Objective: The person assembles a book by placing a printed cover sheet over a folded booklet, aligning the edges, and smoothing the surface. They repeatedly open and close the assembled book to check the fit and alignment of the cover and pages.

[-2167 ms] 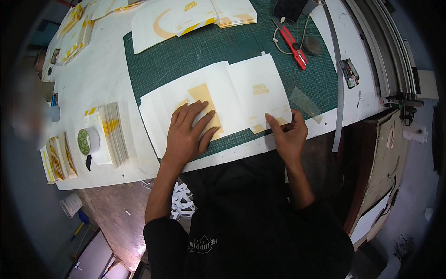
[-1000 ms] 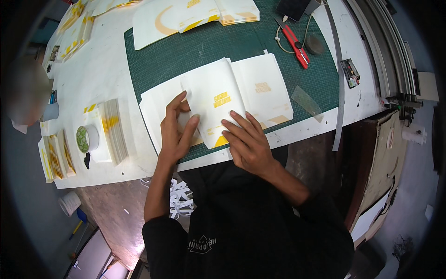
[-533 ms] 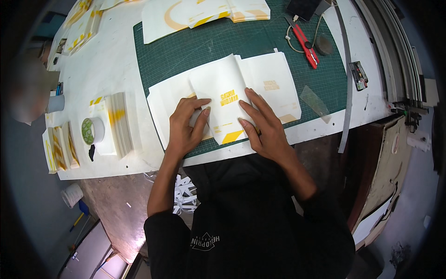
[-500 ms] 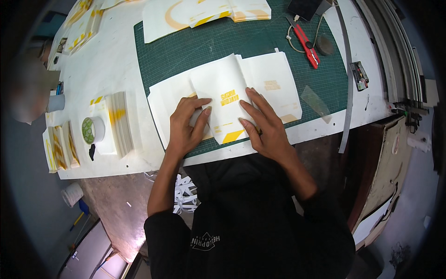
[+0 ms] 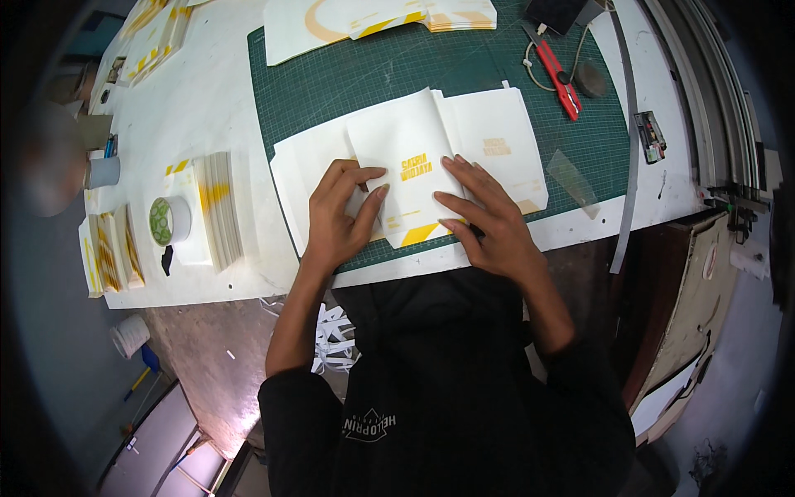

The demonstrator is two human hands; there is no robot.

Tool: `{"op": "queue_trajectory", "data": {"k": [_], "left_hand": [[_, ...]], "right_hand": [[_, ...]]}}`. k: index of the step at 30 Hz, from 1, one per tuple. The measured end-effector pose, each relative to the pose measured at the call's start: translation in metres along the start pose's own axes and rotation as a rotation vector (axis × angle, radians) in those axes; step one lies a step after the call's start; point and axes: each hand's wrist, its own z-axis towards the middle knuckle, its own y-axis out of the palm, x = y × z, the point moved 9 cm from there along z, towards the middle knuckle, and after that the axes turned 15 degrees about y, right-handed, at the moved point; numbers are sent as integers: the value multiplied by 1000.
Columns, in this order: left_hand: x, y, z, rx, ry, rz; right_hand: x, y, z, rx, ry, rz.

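Note:
In front of me lies a flat white paper piece point(image 5: 406, 141) with yellow and pale orange print. Its middle panel is folded over and stands slightly raised at the far right edge. My left hand point(image 5: 339, 211) rests at the panel's left edge, thumb and index finger apart with their tips on the paper. My right hand point(image 5: 494, 219) lies spread along the panel's right fold, fingertips on the paper. Neither hand holds anything. Under the paper is a green cutting mat point(image 5: 331, 95).
A red cutter knife point(image 5: 559, 81) lies at the far right, near a cable and a clear plastic strip point(image 5: 573, 180). More printed sheets point(image 5: 373, 18) lie at the back. To the left are a paper stack point(image 5: 217, 211), a tape roll point(image 5: 170, 220) and folded pieces point(image 5: 112, 253).
My right thumb and index finger have slid a little toward me along the fold. My left hand stays at the left edge. The whole view has shifted slightly.

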Motion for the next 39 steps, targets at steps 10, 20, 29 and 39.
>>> {"op": "queue_trajectory", "data": {"k": [10, 20, 29, 39], "left_hand": [[-15, -2, -6, 70, -28, -151], [-25, 3, -14, 46, -149, -334], [-20, 7, -12, 17, -57, -416], [11, 13, 6, -212, -10, 5]], "right_hand": [[-20, 22, -11, 17, -224, -117], [-21, 28, -17, -21, -208, -117], [60, -35, -64, 642, 257, 627], [103, -63, -46, 443, 756, 672]]}}
